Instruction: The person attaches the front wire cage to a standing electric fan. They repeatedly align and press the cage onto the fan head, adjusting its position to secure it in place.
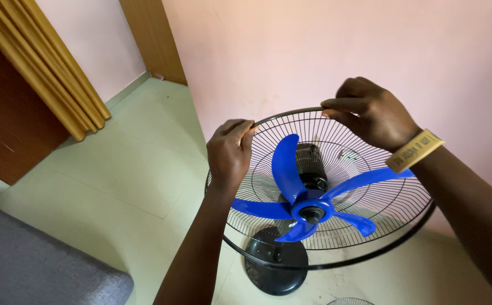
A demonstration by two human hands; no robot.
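A pale tiled floor [116, 164] runs back to a pink wall [314, 51]. At the left hangs a gold curtain [48, 73], pleated, its hem just above the tiles, beside a dark brown door [3, 130]. A wooden frame [153, 39] stands upright at the far corner. In the lower left lies a grey cushion [37, 265] — cloth-covered, its corner rounded.
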